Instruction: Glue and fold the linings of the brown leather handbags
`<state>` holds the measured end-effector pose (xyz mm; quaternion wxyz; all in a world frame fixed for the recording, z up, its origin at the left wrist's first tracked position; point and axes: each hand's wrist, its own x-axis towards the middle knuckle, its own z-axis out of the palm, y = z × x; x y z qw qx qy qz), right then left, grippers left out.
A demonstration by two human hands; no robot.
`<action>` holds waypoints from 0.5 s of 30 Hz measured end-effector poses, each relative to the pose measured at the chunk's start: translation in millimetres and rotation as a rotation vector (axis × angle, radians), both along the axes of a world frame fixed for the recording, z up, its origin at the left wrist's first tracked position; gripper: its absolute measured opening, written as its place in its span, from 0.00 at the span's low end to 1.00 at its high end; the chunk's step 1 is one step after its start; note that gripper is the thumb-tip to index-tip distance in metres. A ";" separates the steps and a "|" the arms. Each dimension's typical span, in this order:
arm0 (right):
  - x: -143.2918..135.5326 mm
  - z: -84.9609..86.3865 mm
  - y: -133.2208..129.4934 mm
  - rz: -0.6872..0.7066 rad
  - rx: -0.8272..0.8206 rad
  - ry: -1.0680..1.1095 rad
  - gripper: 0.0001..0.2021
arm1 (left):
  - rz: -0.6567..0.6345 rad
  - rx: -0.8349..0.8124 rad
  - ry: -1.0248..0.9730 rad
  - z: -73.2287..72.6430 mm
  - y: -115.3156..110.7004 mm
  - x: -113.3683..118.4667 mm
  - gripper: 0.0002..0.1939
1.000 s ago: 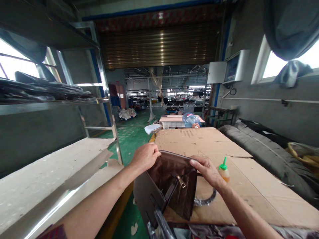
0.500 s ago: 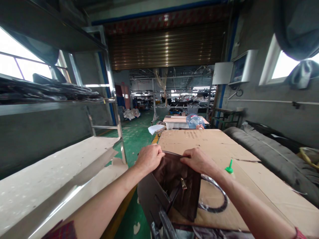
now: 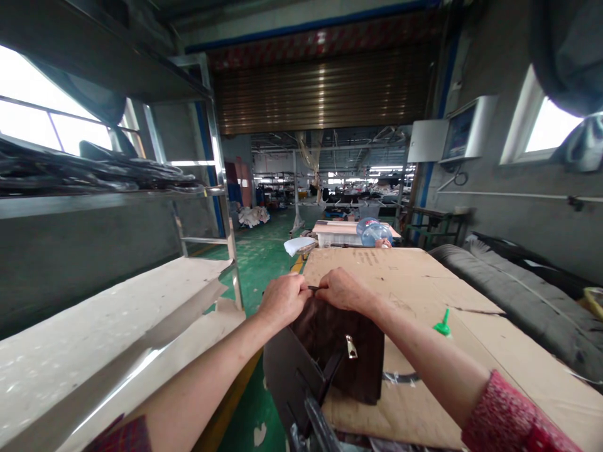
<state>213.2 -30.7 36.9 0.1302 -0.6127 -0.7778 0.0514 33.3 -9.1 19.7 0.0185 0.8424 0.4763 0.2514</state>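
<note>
A dark brown handbag stands at the near left edge of the cardboard-covered table, its brown lining and a gold zipper pull facing me. My left hand pinches the bag's top edge. Close beside it, my right hand grips the same edge, with a short stretch of dark rim showing between the two. Below, a dark strap wrapped in clear plastic hangs at the front of the bag. A ring-shaped, plastic-wrapped handle lies on the cardboard, partly behind my right forearm.
A green-nozzled bottle stands on the cardboard sheet right of the bag. Beyond are a blue water jug and a white crate. Grey rolled material lies along the right, and a metal rack with shelves stands left.
My right hand has slid left along the bag's top edge, close to my left hand. My left hand keeps its grip. The view has shifted slightly.
</note>
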 end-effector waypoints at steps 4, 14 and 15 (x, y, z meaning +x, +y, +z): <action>-6.1 -6.1 11.2 0.079 -0.009 0.036 0.13 | -0.019 -0.022 -0.047 -1.3 2.0 -3.8 0.05; 0.0 5.1 8.6 0.071 -0.154 0.148 0.12 | -0.212 0.012 -0.260 -6.3 10.1 -34.1 0.24; 0.7 5.0 8.7 0.061 -0.160 0.157 0.13 | -0.181 -0.005 -0.256 -6.7 11.3 -35.6 0.24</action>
